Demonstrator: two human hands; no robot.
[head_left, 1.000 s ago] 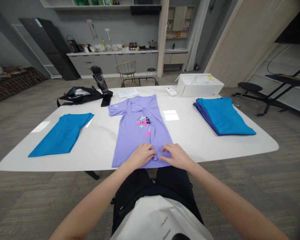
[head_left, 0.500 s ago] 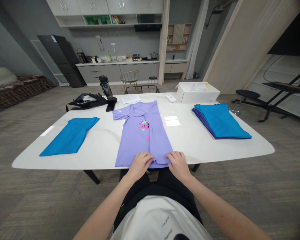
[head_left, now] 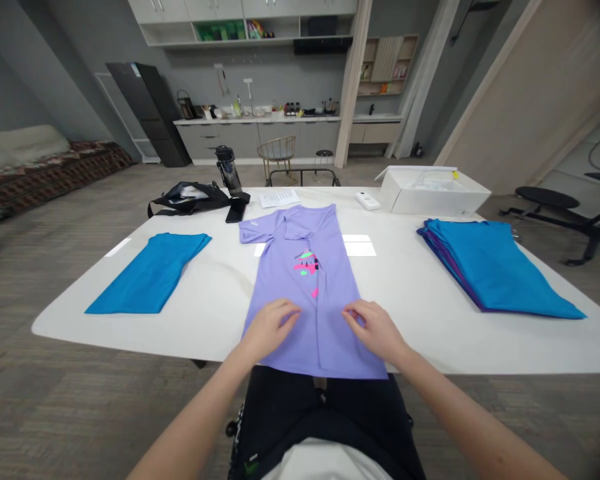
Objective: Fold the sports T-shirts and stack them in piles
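A lavender T-shirt [head_left: 300, 340] with a pink and green print lies in front of me on the white table [head_left: 215, 287]. Its right side is folded inward over the front, partly covering the print. One short sleeve sticks out to the left, and the hem reaches the near table edge. Over the shirt's lower left part is my left hand [head_left: 274, 325], fingers bent and thumb apart, holding nothing. My right hand [head_left: 375, 327] is at the folded right side, its thumb and fingers slightly apart with no cloth between them. Whether either hand touches the fabric is hard to tell.
A folded blue garment [head_left: 150, 273] lies at the left. Blue and purple folded garments [head_left: 505, 267] are stacked at the right. Along the far side are a black bag [head_left: 193, 198], a bottle [head_left: 229, 172], a phone [head_left: 236, 211], a paper sheet [head_left: 280, 198] and a white box [head_left: 433, 192].
Both hands have let go of the shirt's hem and moved up and away from it over the shirt. The camera view has shifted too.
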